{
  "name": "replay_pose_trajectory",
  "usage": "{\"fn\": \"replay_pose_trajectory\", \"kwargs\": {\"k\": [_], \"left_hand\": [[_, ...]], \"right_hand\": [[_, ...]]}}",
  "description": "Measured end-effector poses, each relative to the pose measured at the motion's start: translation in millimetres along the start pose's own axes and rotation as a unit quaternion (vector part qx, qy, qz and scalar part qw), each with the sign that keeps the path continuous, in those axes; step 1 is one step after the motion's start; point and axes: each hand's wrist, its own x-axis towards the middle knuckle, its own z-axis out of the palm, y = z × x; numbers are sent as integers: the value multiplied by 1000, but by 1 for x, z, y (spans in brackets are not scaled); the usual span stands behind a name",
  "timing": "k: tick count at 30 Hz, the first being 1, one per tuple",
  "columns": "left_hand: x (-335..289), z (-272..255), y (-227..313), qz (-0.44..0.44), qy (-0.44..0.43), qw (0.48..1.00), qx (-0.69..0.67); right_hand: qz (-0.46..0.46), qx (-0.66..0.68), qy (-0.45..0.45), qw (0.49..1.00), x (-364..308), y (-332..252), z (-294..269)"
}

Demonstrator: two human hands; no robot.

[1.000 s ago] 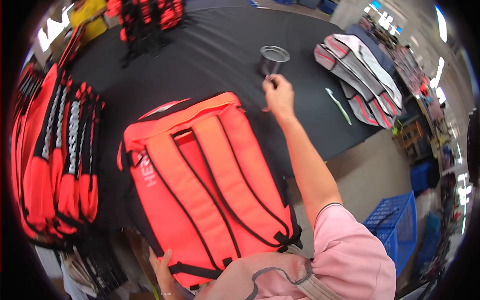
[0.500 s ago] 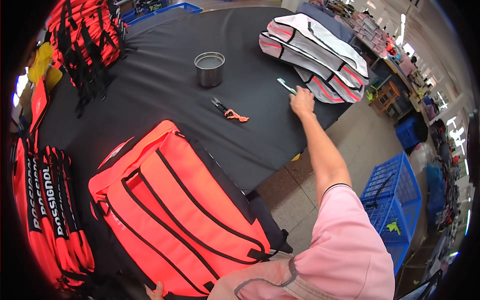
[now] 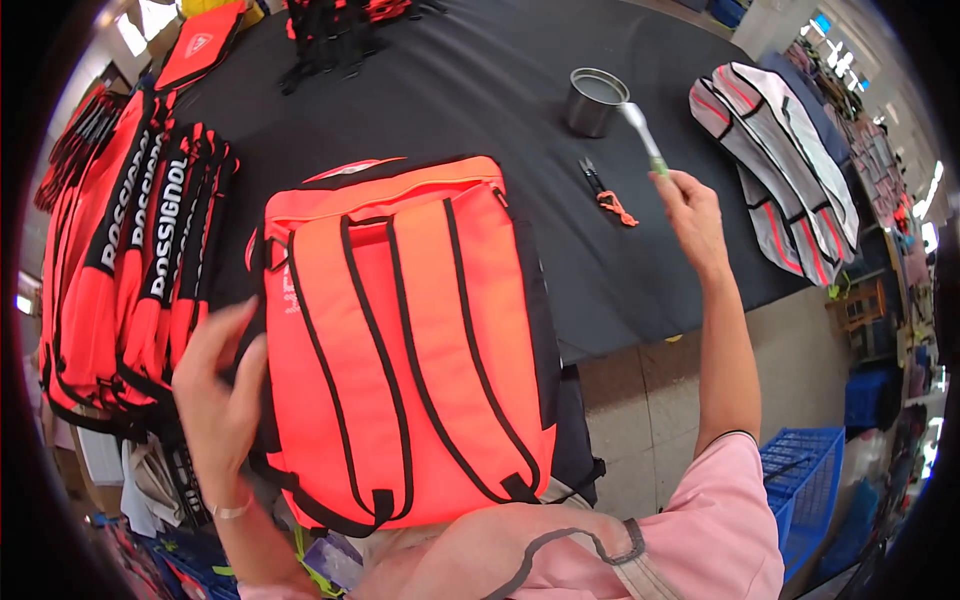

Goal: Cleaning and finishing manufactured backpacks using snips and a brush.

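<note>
In my right hand (image 3: 693, 222), a toothbrush (image 3: 643, 138) is pinched by its green end. Its bristle end is up beside the rim of a metal cup (image 3: 592, 112); whether they touch I cannot tell. My left hand (image 3: 215, 375) is open, thumb apart from the fingers, just off the left side of a backpack (image 3: 455, 350). This bright orange-red backpack with black edging lies strap side up in front of me. Small black thread snips (image 3: 593, 177) with an orange cord (image 3: 617, 209) rest on the table below the cup.
Several folded red and black bags (image 3: 130, 270) stand stacked at the left. Grey-white bag pieces (image 3: 790, 170) with black and pink trim lie at the table's right edge. A blue plastic crate (image 3: 805, 490) is on the floor at lower right. Black cloth covers the table (image 3: 480, 95).
My right hand has lifted the toothbrush off the table and brought it near the cup. My left hand has come up along the backpack's left side. The view has turned left.
</note>
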Motion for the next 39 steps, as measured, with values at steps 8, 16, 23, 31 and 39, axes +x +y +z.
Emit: {"fn": "replay_pose_trajectory", "kwargs": {"k": [8, 16, 23, 31, 39], "left_hand": [[51, 202, 3, 210, -149, 937, 237], [17, 205, -24, 181, -127, 968, 122], [17, 203, -26, 169, -126, 975, 67], [21, 206, -24, 170, -129, 975, 66], [21, 201, -22, 168, -133, 974, 73]], "right_hand": [[-99, 84, -162, 978, -6, -83, 69], [-225, -46, -241, 943, -4, -71, 91], [-401, -165, -265, 861, 28, -88, 135], [-441, -195, -283, 829, 41, -88, 133], [-406, -202, -308, 836, 40, -85, 136]]}}
